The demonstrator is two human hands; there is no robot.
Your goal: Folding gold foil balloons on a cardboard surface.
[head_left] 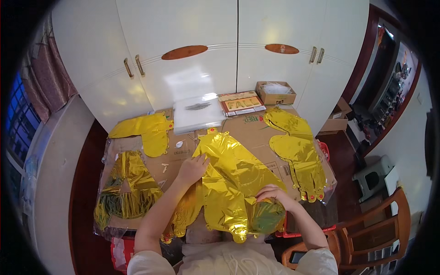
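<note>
Right hand (271, 192) curled over near fold of gold foil (229, 178), fingers bent on crumpled edge; pinch itself hidden, cannot tell. Left hand (193, 167) open, palm flat on foil's left side, gripping nothing. Foil spread between and beyond both hands on cardboard (250, 130). More foil shapes: left of left hand (126, 188), right of right hand (298, 151). Farther off: clear bags (198, 112), small box (275, 93), white cabinet (183, 27).

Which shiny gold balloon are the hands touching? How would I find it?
Start at the cardboard-covered table in front of the white wardrobe. The flat gold foil balloon lies in the middle, nearest the person. Unlike the gold ones at the sides, it has the left hand and right hand pressed on it.
</note>
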